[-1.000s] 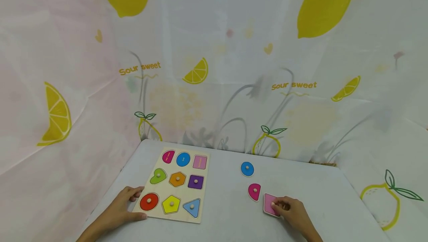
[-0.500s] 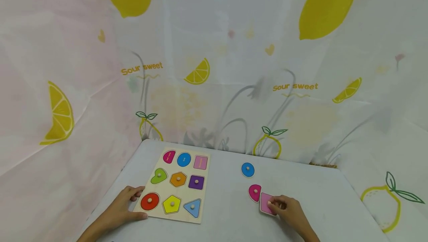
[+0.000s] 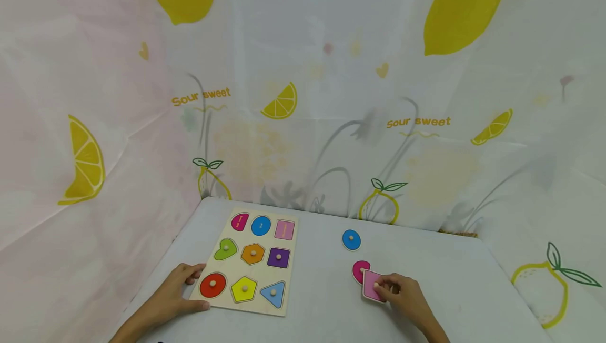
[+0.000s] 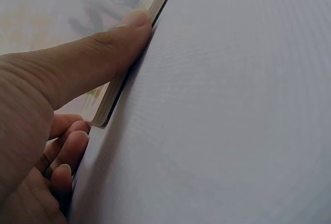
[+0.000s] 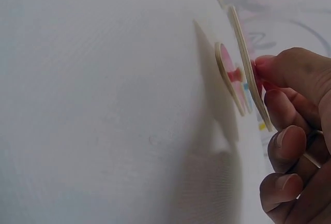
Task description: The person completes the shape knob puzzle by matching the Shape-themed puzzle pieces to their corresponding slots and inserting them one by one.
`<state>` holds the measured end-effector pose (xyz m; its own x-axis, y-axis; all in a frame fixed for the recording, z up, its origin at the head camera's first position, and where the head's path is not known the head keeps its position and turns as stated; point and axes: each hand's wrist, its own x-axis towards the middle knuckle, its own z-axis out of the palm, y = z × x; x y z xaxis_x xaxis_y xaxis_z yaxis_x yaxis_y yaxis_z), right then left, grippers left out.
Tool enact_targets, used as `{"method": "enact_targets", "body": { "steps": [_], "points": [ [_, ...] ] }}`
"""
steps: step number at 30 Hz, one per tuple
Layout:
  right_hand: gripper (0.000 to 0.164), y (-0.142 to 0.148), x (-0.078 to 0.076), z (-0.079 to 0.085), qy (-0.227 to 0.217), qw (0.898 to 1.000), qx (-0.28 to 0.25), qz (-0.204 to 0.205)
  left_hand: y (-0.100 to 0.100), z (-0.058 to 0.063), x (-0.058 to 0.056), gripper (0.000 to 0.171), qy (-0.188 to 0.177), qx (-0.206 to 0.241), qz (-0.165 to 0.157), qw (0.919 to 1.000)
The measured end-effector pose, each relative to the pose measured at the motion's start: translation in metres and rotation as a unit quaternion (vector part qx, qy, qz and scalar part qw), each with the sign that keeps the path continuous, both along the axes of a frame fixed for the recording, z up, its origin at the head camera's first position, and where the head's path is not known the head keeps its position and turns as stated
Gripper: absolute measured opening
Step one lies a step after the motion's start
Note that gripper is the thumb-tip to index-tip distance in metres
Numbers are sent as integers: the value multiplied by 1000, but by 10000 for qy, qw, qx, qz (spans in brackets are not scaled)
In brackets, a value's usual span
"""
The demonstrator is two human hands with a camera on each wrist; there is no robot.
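Observation:
My left hand point(image 3: 175, 291) grips the near left corner of a wooden peg puzzle board point(image 3: 234, 269), its thumb along the front edge and its curled fingers at the left side. In the left wrist view the thumb presses the board's edge point(image 4: 115, 97). With my right hand point(image 3: 404, 291) I pinch the knob of a pink square puzzle piece point(image 3: 370, 286). The right wrist view shows this square point(image 5: 244, 53) raised off the table, edge-on. Just beyond it lies a magenta half-circle piece point(image 3: 358, 269), partly covered by the square in the head view.
A blue round piece point(image 3: 347, 244) lies farther back on the white table point(image 3: 322, 280). In the board sit several knobbed pieces, among them a red circle point(image 3: 205, 286) and a purple square point(image 3: 273, 263). Its far row shows coloured recesses without knobs. A lemon-print cloth point(image 3: 303, 153) surrounds the table.
My right hand has moved left with the pink square and raised it, so that it now overlaps the magenta half-circle. The left hand stays on the board's corner.

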<state>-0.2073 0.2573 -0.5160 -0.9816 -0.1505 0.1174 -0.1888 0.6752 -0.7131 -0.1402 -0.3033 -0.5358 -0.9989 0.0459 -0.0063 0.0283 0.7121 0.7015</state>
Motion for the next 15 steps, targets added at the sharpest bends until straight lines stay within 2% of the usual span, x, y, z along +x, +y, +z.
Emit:
{"method": "enact_targets", "body": {
  "steps": [7,15],
  "points": [
    [20,-6,-2,2,-4,10000,-17,-24,0,0,-3,101,-141,-24,89,9999],
    [18,-15,-9,4,104,9999,-21,131,-1,0,-4,101,-155,-65,103,9998]
  ]
}}
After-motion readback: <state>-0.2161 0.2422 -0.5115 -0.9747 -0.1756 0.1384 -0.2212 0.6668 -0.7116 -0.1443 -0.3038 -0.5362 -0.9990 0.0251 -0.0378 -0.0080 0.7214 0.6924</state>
